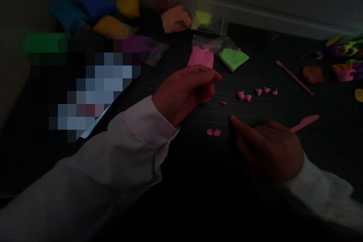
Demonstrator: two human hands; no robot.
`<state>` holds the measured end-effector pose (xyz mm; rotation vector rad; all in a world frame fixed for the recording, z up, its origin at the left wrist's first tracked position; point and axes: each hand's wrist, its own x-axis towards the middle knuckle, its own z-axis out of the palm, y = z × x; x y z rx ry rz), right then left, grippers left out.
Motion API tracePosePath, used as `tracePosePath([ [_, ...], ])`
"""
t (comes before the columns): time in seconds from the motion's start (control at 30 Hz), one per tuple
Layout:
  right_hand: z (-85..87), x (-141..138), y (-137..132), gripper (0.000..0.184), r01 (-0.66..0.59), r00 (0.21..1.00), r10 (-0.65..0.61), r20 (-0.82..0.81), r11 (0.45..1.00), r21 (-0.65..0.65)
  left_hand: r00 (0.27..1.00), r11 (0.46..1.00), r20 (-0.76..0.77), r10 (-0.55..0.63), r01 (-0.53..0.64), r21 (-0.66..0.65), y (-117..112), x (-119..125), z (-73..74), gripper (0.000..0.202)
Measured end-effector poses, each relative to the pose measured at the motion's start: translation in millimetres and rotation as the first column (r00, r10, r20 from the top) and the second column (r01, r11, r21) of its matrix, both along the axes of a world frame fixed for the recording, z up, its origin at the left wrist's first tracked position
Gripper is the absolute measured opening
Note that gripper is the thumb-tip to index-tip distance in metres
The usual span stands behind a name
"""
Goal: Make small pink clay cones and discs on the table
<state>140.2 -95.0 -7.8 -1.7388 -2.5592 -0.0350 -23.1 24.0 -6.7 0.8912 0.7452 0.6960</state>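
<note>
My left hand (185, 90) hovers over the dark table with its fingers curled together in a loose pinch; whether anything is in them I cannot make out. My right hand (268, 145) rests on the table, index finger stretched toward two small flat pink clay discs (213, 132), and grips a pink plastic modelling tool (304, 122) that sticks out to the right. A tiny pink clay bit (223, 103) lies between the hands. Beyond it sits a row of several small pink-and-green clay buds (257, 93).
Pink clay (200, 57) and green clay (233, 59) lie on clear bags behind my left hand. More clay lumps in blue, yellow, orange and purple fill the back left. A thin pink stick tool (295, 78) and finished colourful clay pieces (344, 60) lie at the right.
</note>
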Motion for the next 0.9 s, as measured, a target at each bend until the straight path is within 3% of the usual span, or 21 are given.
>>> tracePosePath([
  [0.2, -0.2, -0.3, 0.8, 0.037, 0.013, 1.000, -0.013, 0.027, 1.000, -0.011, 0.999, 1.000, 0.049, -0.018, 0.018, 0.000, -0.3, -0.1, -0.3, 0.013],
  [0.9, 2.6, -1.5, 1.2, 0.036, 0.020, 0.998, -0.018, 0.057, 0.999, -0.027, 1.000, 1.000, 0.012, 0.017, -0.017, -0.009, -2.3, 1.1, 1.6, 0.013],
])
